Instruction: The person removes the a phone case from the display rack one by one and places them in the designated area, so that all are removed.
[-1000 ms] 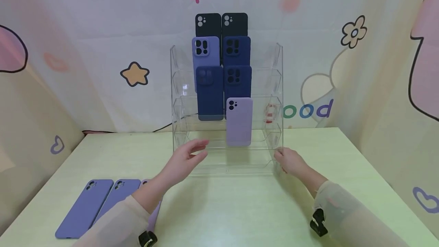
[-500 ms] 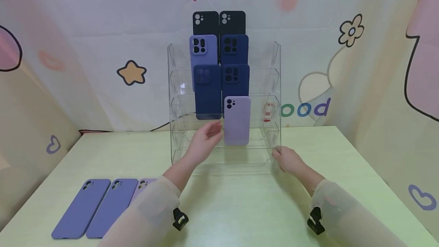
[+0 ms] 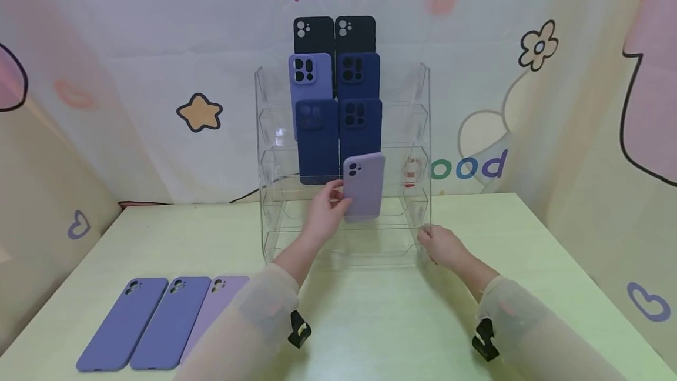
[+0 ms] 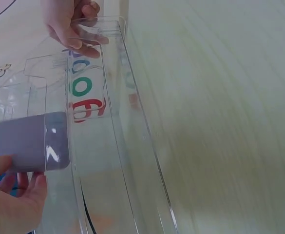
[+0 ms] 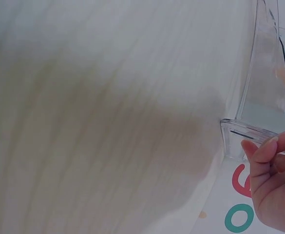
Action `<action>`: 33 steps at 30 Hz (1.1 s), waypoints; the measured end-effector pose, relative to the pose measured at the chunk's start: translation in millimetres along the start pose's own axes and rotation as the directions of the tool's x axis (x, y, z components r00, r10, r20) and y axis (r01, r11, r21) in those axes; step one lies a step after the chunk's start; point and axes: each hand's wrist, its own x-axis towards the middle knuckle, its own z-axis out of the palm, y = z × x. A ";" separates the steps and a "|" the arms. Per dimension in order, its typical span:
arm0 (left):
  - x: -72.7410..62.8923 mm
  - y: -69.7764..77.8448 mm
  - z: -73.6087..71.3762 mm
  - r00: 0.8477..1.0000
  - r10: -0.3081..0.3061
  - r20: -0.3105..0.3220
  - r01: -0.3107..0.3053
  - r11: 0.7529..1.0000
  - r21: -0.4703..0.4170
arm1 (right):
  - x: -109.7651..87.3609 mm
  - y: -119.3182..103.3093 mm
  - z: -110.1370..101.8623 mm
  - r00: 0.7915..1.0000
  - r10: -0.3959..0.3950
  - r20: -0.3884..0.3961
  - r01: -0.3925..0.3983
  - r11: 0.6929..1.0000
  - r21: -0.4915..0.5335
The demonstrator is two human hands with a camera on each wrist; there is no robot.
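Note:
My left hand [image 3: 324, 213] pinches the left edge of a light purple phone case [image 3: 364, 188], thumb in front and fingers behind. The case leans slightly in a lower tier of a clear acrylic display rack [image 3: 425, 84]. In the left wrist view the lower end of this case sits behind a clear lip. My right hand [image 3: 446, 246] grips the rack's lower right side; the right wrist view shows thumb and fingers on the clear side panel [image 5: 252, 129]. Above stand two navy cases, then a violet case [image 3: 311, 96] beside a navy one, then two black cases [image 3: 314, 34].
On the table's left lie two blue-violet phone cases [image 3: 124, 322] and a light purple one [image 3: 217, 304], partly hidden by my left sleeve. A printed cloth backdrop [image 3: 132, 93] stands behind and beside the table. Each sleeve carries a black clip [image 3: 484, 340].
My left hand has moved right and up from the rack's front left to the light purple case and taken hold of it. The case has tilted slightly. My right hand stays on the rack.

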 end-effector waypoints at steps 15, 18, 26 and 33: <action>-17.2 6.8 -16.8 1.000 0.013 -0.021 -0.016 0.987 -0.159 | -1.2 -2.8 -0.7 1.000 -0.021 -0.003 0.021 1.000 -0.022; -23.3 6.4 -22.0 1.000 -0.019 0.005 0.020 0.986 -0.167 | -0.8 -2.2 -0.5 1.000 -0.022 -0.005 0.022 1.000 -0.022; -40.8 3.8 -42.6 0.988 -0.141 0.066 0.150 0.976 -0.157 | -2.3 -3.0 0.8 1.000 -0.019 0.003 0.019 1.000 -0.008; -60.0 -1.7 -54.8 0.975 -0.191 0.113 0.204 0.972 -0.117 | -3.8 -7.0 -1.6 1.000 -0.019 -0.003 0.019 0.999 -0.027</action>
